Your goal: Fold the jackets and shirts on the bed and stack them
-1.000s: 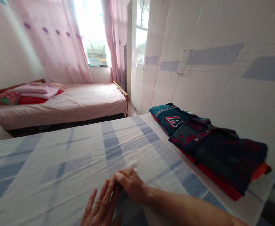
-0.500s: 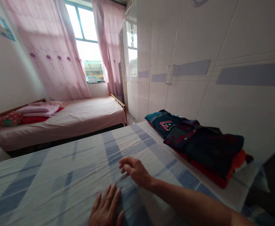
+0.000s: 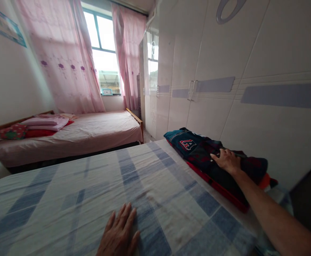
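Observation:
My left hand (image 3: 119, 231) lies flat on the blue-and-white checked bed sheet (image 3: 99, 192), its fingers slightly apart. At the right side of the bed, my right hand (image 3: 227, 161) rests on top of a folded dark plaid shirt (image 3: 224, 181), near its collar. The fingers of that hand are spread over the cloth. The shirt tops a pile of folded clothes, with a teal garment bearing a red letter A (image 3: 187, 144) at the far end. Red cloth (image 3: 214, 185) shows beneath the shirt, and a bit of orange (image 3: 264, 182) sticks out at the near end.
A white wardrobe (image 3: 211, 113) stands along the right, behind the clothes pile. Across a gap is a second bed (image 3: 99, 129) with folded pink bedding (image 3: 45, 123). Pink curtains (image 3: 62, 85) hang at the window (image 3: 104, 60).
My right hand has moved right, from above the sheet onto the folded shirt. My left hand stays on the sheet. The view has tilted up slightly.

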### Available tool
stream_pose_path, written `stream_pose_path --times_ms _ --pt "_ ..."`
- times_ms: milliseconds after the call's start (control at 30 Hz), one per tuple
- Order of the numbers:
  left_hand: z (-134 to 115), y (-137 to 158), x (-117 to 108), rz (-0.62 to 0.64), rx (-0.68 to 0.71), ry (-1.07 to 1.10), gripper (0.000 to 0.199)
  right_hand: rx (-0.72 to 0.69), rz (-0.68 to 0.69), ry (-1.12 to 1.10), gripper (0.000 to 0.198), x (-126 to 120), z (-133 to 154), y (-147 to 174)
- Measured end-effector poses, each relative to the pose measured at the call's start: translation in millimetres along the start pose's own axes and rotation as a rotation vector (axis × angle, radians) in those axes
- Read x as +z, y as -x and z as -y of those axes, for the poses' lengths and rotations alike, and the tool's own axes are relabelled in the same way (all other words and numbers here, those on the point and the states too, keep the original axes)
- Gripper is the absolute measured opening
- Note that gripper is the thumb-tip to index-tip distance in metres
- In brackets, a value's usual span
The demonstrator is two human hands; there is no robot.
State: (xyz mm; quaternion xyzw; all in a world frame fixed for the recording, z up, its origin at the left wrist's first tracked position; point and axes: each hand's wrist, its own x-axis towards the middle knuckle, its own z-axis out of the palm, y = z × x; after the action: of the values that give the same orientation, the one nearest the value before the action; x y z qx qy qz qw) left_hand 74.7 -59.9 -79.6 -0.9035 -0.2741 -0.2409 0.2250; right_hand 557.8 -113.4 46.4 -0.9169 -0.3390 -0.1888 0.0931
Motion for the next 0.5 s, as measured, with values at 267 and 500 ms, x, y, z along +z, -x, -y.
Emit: stream_pose_path --times_ms 267,500 --pt "-6.9 -5.1 -14.3 0.168 -0.100 0.104 0.043 -0.086 -0.181 0.003 0.031 14.2 4.5 10.3" --pt "-13.9 -14.7 -31.9 0.306 -0.256 0.242 0.043 -0.085 -0.152 -0.376 0.030 -4.2 14.0 35.9"
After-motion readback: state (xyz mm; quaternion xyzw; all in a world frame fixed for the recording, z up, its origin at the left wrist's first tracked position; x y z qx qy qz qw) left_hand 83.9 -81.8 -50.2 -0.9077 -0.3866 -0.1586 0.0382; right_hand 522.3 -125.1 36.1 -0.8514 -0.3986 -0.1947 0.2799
